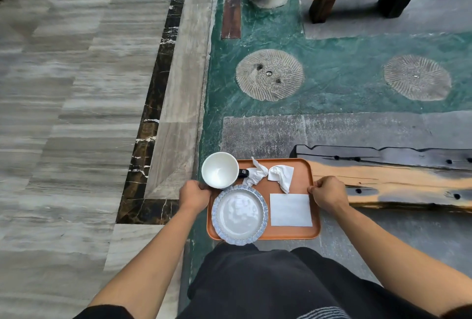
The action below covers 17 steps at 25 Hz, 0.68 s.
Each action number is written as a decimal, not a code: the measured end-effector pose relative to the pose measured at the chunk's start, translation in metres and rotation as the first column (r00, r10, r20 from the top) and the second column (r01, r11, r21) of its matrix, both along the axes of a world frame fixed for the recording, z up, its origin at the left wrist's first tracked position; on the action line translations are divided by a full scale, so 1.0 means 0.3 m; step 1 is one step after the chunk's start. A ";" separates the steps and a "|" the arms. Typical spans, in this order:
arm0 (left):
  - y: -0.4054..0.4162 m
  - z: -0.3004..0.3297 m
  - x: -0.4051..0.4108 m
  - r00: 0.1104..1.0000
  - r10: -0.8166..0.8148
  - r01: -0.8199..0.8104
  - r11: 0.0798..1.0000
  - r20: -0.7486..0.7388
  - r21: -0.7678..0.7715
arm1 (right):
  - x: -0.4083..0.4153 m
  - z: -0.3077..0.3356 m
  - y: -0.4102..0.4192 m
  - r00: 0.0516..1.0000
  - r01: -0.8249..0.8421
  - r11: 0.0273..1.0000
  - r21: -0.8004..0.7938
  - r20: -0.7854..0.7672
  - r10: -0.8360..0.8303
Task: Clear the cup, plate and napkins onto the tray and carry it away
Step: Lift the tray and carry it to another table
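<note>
The orange tray [301, 183] was held level in front of the person's body, above the floor and just beside the wooden bench [408, 183]. The left hand [194, 196] was curled closed on the tray's left rim, and the right hand [329, 194] was curled closed on the right rim. On the tray stood the white cup [220, 170] at the far left corner, the pale plate [239, 215] near the left, two crumpled napkins [268, 174] at the far side and a flat folded napkin [290, 209] near the right.

The clearing looked finished, with only the carrying left. The cup sat right at the corner and the plate overhung the near rim, so a tilt or a jolt while walking could probably slide either off. The loose napkins were light enough that a draught might lift them.
</note>
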<state>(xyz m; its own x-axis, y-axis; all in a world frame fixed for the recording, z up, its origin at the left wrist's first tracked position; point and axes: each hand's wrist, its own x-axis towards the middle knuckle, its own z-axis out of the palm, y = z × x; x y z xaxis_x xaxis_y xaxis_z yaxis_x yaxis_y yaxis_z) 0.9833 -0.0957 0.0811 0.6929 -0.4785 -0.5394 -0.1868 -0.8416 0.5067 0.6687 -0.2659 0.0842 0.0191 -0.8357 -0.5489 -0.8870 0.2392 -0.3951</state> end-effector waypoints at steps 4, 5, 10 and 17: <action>-0.169 0.003 0.182 0.999 -0.031 0.031 1.000 -0.020 -0.007 | 0.156 0.012 -0.122 0.998 0.064 0.998 0.002 0.022 -0.064; -0.213 0.004 0.229 0.999 -0.032 0.032 0.999 -0.028 -0.015 | 0.196 0.015 -0.154 0.997 0.070 0.998 -0.003 0.015 -0.070; -0.408 -0.015 0.417 0.995 -0.099 0.099 0.995 -0.033 -0.010 | 0.350 0.031 -0.307 0.994 0.111 0.994 -0.012 0.015 -0.110; -0.683 -0.031 0.553 0.993 -0.101 0.103 0.995 -0.062 0.015 | 0.484 0.020 -0.567 0.990 0.140 0.990 -0.010 0.004 -0.140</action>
<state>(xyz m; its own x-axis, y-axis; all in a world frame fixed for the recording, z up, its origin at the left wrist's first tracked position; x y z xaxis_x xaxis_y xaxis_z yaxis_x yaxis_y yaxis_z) 1.1492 -0.3006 0.0718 0.6066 -0.5346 -0.5885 -0.2414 -0.8291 0.5044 0.8138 -0.4360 0.0901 -0.0963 -0.8357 -0.5407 -0.8438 0.3567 -0.4010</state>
